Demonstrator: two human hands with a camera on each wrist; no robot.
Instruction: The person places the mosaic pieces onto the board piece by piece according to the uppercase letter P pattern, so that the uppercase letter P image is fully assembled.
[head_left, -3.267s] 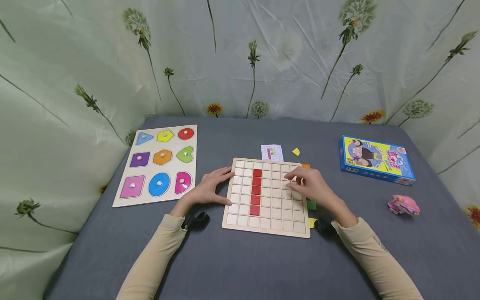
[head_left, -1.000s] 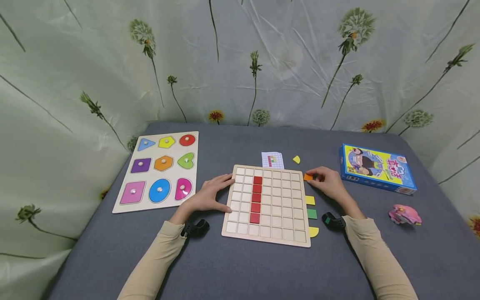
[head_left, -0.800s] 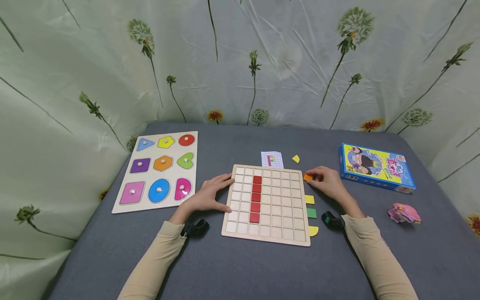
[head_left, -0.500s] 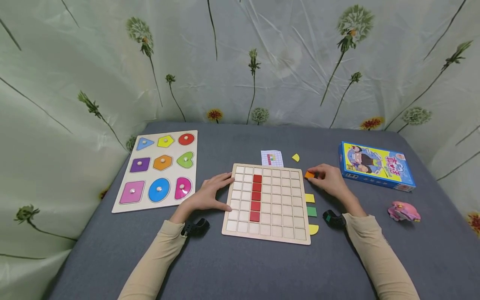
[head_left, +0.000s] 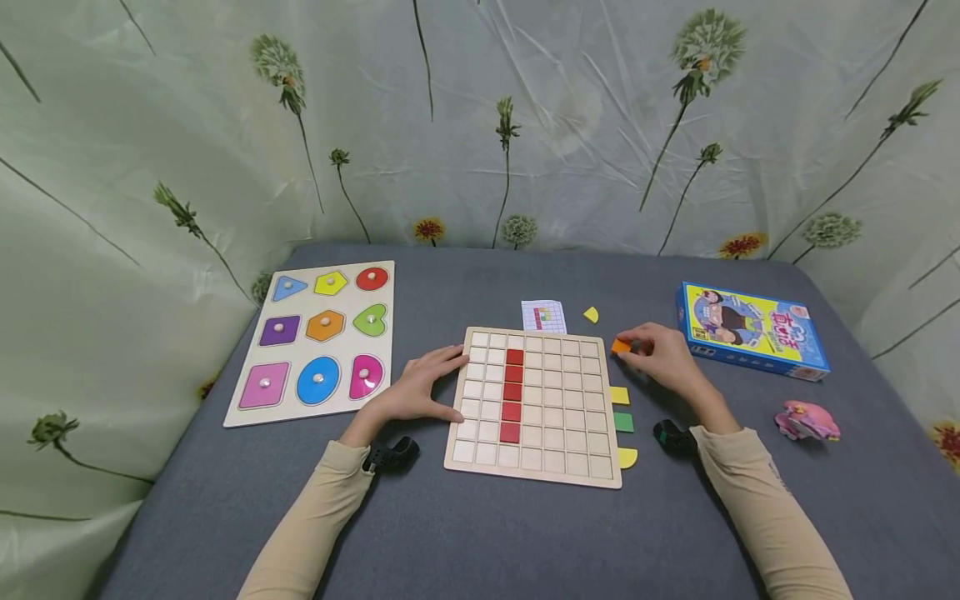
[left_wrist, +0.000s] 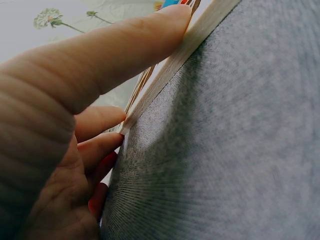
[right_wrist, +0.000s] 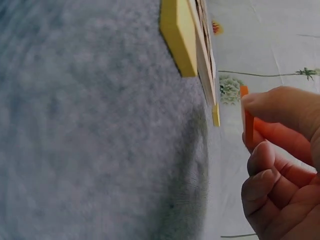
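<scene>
My right hand (head_left: pixel 660 357) pinches a small orange tile (head_left: pixel 620 346) between thumb and fingers, just off the far right corner of the wooden grid board (head_left: pixel 540 481). In the right wrist view the orange tile (right_wrist: pixel 248 120) stands on edge, raised off the cloth. The fingers of my left hand (head_left: pixel 415 387) are loosely extended, with fingertips and thumb touching the board's left edge. A column of several red squares (head_left: pixel 512 392) fills part of the grid. Beside the board's right edge lie a yellow tile (head_left: pixel 619 396), a green tile (head_left: pixel 624 422) and a yellow rounded piece (head_left: pixel 627 457).
A printed pattern card (head_left: pixel 543 317) and a yellow quarter-round piece (head_left: pixel 591 315) lie behind the board. At left is a knobbed shape puzzle (head_left: pixel 300 398). A blue game box (head_left: pixel 753 331) and a pink toy (head_left: pixel 807 421) lie at right on the grey cloth.
My right hand has moved from above the board's right columns to the orange tile, gripped it, and drawn it up and slightly away from the board. My left hand has stayed at the edge.
</scene>
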